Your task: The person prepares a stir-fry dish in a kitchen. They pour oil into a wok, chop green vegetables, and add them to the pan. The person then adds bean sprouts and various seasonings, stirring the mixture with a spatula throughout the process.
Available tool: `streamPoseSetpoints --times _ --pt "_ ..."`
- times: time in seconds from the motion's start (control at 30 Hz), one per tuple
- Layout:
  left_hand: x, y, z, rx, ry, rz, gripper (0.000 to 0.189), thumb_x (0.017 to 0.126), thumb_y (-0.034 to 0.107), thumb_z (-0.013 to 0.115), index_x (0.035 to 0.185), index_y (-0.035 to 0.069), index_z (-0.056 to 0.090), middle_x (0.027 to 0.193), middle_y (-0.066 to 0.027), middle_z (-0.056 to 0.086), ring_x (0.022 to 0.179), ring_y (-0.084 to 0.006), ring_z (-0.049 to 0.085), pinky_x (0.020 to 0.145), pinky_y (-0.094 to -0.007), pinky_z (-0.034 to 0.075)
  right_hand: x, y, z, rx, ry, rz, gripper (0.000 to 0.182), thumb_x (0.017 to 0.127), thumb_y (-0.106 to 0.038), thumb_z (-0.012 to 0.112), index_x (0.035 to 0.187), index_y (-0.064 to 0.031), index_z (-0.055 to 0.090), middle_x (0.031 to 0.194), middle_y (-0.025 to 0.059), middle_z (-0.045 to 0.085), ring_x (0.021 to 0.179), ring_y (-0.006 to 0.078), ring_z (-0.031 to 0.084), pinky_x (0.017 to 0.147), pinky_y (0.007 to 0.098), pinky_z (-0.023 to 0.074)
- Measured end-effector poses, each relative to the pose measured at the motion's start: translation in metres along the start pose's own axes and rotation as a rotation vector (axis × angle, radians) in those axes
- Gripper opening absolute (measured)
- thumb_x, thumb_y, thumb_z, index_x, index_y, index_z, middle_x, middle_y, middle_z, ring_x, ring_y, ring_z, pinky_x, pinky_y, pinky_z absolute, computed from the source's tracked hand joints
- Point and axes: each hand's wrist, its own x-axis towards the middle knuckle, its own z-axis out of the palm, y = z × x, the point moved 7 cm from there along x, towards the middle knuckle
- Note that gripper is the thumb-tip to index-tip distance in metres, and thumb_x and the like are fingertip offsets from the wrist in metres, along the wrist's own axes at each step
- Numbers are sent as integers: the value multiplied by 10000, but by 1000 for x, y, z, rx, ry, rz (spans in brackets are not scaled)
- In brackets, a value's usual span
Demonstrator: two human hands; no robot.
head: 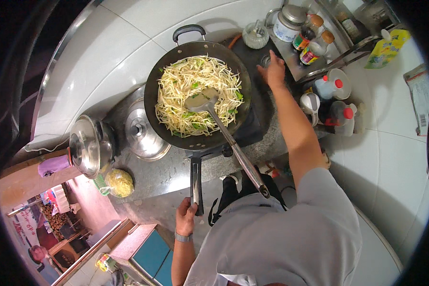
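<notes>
A dark wok (152, 118) sits on the stove, filled with bean sprouts (178, 82) mixed with green pieces. My left hand (186, 214) is closed around the end of its long black handle (196, 178). A metal wok spatula (223, 125) rests with its blade on the sprouts and its shaft over the near right rim, held by neither hand. My right hand (275, 71) reaches past the wok's right side, thumb and fingers spread around a small clear glass piece (265, 60); whether they grip it is unclear. Just beyond stands a glass jar (255, 35) with white contents.
A metal lid (143, 130) and lidded pot (85, 146) stand left of the wok, near a bag of yellow food (119, 183). Sauce bottles (316, 48) and a canister (289, 23) occupy the right rack. Red-capped bottles (343, 114) stand nearer. A person (39, 254) appears lower left.
</notes>
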Motion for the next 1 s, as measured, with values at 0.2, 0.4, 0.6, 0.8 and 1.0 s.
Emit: streamPoseSetpoints --times 0.2,0.4,0.6,0.8,1.0 --pt "4 44 -31 94 124 245 410 923 392 545 997 -11 547 815 -78 608 697 -127 554 646 -271 465 -56 -149 -155 231 -187 -292 908 676 -293 769 1424 -121 284 1331 242 423 1219 372 439 1014 394 379" --pt "16 105 -1 -182 -149 394 534 923 485 488 1218 40 472 1151 -171 600 966 -261 614 792 -359 477 -193 -298 -211 306 -595 -716 931 636 -152 766 1429 -140 278 1272 165 481 1185 333 478 1007 381 379" --pt "-18 135 27 -665 -595 449 734 907 545 470 1396 37 263 1339 -111 438 1170 -216 490 936 -381 429 -313 -372 -201 308 -835 -939 943 630 -156 758 1432 -95 264 1303 183 443 1213 337 442 1019 396 368" --pt "-47 106 -26 -823 -561 441 686 912 511 486 1363 16 339 1297 -106 478 1179 -218 480 983 -385 397 -385 -405 -173 197 -913 -1023 1021 594 -284 826 1428 -87 272 1316 177 433 1201 344 440 1012 404 362" --pt "-57 81 -61 -881 -534 449 609 902 405 574 1334 26 372 1202 -84 533 1051 -182 556 826 -311 494 -420 -430 -157 379 -951 -1092 1193 480 -454 857 1435 -82 247 1317 143 446 1200 330 444 998 412 373"
